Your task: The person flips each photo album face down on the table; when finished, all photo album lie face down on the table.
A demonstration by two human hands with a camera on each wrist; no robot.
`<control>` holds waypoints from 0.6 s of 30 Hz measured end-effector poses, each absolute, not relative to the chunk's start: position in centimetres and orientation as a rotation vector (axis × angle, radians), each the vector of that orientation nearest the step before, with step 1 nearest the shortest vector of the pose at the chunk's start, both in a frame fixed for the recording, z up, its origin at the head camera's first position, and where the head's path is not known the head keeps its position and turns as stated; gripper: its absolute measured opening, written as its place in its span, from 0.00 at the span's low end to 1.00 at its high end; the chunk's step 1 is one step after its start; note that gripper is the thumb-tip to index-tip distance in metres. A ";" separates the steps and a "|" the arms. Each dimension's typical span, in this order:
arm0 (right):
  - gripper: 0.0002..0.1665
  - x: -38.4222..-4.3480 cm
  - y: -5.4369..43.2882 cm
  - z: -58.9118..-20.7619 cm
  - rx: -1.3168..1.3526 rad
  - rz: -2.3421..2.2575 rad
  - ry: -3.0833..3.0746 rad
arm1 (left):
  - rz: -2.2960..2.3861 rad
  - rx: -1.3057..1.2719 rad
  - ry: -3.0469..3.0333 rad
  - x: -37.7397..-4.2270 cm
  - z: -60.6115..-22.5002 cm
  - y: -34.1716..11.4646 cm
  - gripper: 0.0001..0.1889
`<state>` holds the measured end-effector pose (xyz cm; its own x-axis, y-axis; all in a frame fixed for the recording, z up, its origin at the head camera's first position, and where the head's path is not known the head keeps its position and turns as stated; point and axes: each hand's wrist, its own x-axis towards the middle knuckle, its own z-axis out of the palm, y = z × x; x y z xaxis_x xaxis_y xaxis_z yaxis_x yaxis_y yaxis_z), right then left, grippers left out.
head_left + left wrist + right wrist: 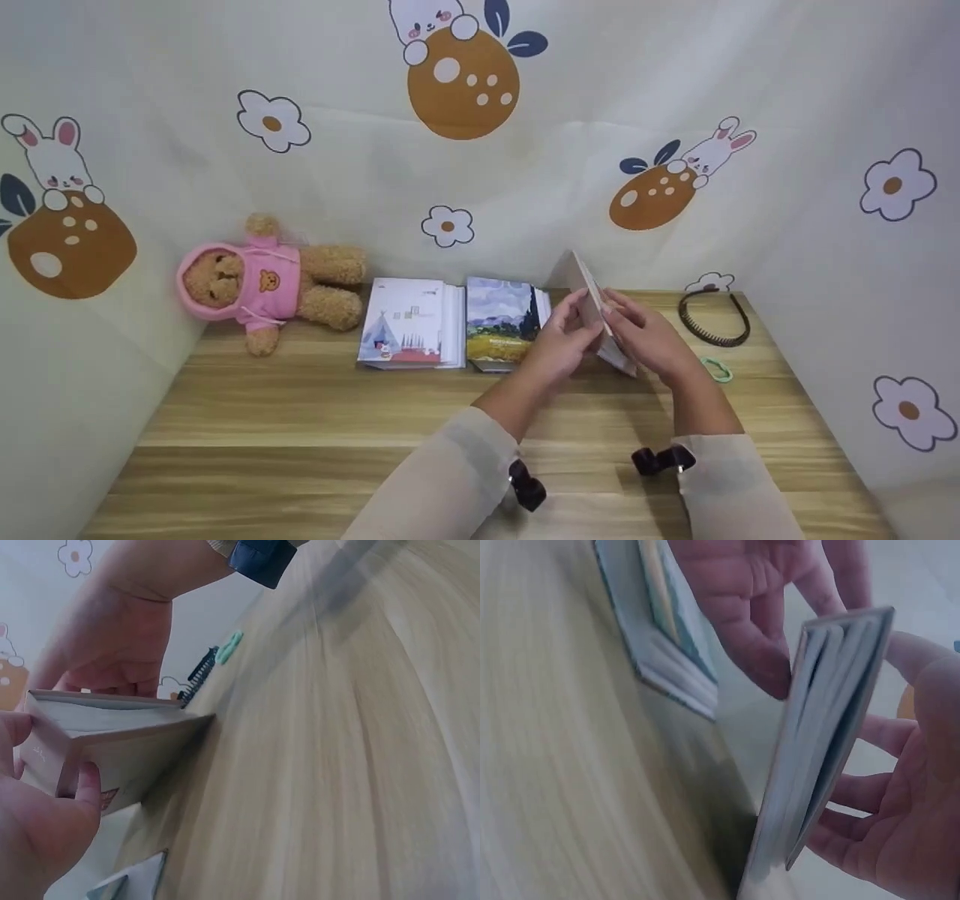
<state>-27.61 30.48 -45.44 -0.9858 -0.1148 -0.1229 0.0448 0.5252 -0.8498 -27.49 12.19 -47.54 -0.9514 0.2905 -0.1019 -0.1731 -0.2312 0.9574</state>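
A small, thick photo album (616, 355) is held tilted on edge above the right part of the table, its lower end close to the tabletop. My left hand (555, 337) grips it from the left, with the thumb (88, 784) pressed on one cover near the spine. On the other side my right hand (651, 341) holds the opposite cover, its fingers (866, 791) spread along it. The right wrist view shows the page edges between slightly parted covers. Just left of my hands lies an album with a painted landscape cover (501, 315).
Beside the landscape album lies a white album with a tent picture (401, 322). A teddy bear in a pink hoodie (271, 281) lies at the back left. At the right are a dark toothed headband (716, 337) and a green hair tie (718, 370). Printed cloth (337, 187) walls the table.
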 end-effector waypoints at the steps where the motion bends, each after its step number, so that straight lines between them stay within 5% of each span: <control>1: 0.44 -27.5 30.4 -45.2 -0.059 -1.493 2.577 | 2.242 0.144 1.744 -27.5 -47.3 12.2 0.35; 11: 0.32 -27.2 30.3 -43.9 -0.096 -1.729 2.453 | 2.086 0.136 1.942 -27.8 -45.8 12.7 0.41; 18: 0.33 -27.5 30.8 -44.1 -0.024 -1.778 2.418 | 2.056 0.150 1.968 -28.4 -45.9 12.7 0.44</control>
<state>-27.51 30.83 -44.14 -0.9901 -0.0956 -0.1032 0.0700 0.3015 -0.9509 -28.39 12.67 -45.92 -0.9522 0.2789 -0.1244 -0.1365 -0.0243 0.9903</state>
